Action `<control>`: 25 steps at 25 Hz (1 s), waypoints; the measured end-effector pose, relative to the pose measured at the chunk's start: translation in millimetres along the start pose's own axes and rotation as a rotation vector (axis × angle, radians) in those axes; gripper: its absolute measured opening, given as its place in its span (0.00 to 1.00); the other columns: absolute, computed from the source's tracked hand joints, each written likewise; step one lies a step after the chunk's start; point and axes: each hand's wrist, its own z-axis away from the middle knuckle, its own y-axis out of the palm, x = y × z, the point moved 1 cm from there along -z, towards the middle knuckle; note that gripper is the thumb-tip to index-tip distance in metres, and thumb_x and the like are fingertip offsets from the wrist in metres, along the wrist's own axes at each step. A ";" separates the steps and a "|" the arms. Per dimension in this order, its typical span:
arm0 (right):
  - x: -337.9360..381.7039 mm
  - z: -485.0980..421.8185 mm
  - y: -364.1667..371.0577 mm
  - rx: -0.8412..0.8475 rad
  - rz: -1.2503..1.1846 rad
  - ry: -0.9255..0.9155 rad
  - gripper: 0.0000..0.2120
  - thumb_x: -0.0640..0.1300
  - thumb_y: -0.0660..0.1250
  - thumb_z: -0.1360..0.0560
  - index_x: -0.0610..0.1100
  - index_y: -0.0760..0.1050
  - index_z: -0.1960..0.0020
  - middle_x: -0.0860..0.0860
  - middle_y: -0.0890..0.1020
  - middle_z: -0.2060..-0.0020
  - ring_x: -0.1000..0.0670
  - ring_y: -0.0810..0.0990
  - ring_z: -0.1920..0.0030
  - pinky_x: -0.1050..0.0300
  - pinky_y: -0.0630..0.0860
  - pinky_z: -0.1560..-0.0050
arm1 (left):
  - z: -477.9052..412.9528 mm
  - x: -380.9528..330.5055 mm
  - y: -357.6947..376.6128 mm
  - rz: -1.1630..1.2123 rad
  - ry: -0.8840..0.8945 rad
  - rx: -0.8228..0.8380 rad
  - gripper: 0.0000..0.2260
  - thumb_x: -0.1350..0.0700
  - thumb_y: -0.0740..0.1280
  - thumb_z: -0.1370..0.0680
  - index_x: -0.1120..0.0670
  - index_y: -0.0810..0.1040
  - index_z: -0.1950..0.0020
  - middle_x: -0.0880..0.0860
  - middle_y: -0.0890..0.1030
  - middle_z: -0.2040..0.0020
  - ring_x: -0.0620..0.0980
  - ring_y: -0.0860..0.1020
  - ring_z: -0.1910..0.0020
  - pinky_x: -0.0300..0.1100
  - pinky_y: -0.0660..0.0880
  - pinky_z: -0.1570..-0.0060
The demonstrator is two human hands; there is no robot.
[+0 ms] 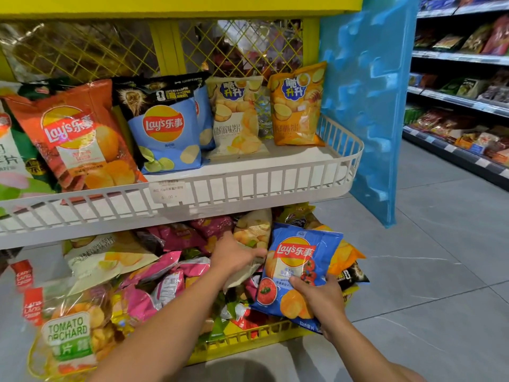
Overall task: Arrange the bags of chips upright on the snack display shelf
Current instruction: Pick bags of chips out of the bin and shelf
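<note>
My right hand (319, 299) grips a blue tomato Lay's bag (296, 268) by its lower edge, above the right end of the yellow lower basket (248, 340). My left hand (234, 256) holds a cream chip bag (252, 238) just left of it, under the upper shelf. On the white upper shelf (220, 188) stand an orange-red Lay's bag (74, 136), a light blue and black Lay's bag (165, 128), a cream bag (237, 114) and an orange bag (297, 106), all leaning back against the mesh.
The lower basket is a heap of pink, cream and green bags lying flat. A clear Tomato Orchard bag (68, 334) hangs at lower left. A blue panel (369, 106) flanks the display on the right. Grey floor and another stocked shelf (462, 100) lie further right.
</note>
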 end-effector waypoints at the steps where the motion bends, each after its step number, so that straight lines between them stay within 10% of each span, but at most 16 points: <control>1: -2.0 -1.4 -0.2 -0.004 0.005 0.003 0.35 0.49 0.82 0.41 0.45 0.73 0.38 0.48 0.83 0.47 0.44 0.83 0.50 0.44 0.81 0.48 | 1.4 -2.1 6.1 -0.023 0.010 -0.069 0.50 0.30 0.75 0.48 0.58 0.70 0.35 0.57 0.77 0.37 0.58 0.76 0.38 0.49 0.76 0.43; 5: -6.2 -6.2 -6.5 -0.049 -0.012 -0.012 0.34 0.50 0.82 0.42 0.47 0.74 0.39 0.48 0.84 0.48 0.44 0.83 0.51 0.40 0.81 0.48 | -2.4 -27.5 21.0 -0.152 0.023 -0.354 0.47 0.23 0.68 0.49 0.56 0.78 0.43 0.56 0.83 0.47 0.58 0.80 0.46 0.53 0.78 0.47; 13: -6.9 -5.5 -23.3 -0.006 -0.023 -0.049 0.33 0.49 0.82 0.41 0.49 0.74 0.39 0.50 0.84 0.49 0.47 0.84 0.52 0.42 0.82 0.49 | -9.7 -26.5 23.9 -0.077 -0.083 -0.317 0.23 0.39 0.76 0.37 0.57 0.83 0.54 0.57 0.86 0.51 0.59 0.83 0.51 0.44 0.77 0.58; 25: 12.1 10.4 -61.0 0.035 -0.188 -0.065 0.24 0.46 0.80 0.37 0.51 0.76 0.43 0.48 0.86 0.51 0.44 0.86 0.55 0.39 0.83 0.52 | -15.9 -1.2 -19.1 0.861 -0.171 -0.415 0.18 0.53 0.80 0.43 0.58 0.81 0.58 0.58 0.85 0.58 0.54 0.84 0.59 0.48 0.82 0.56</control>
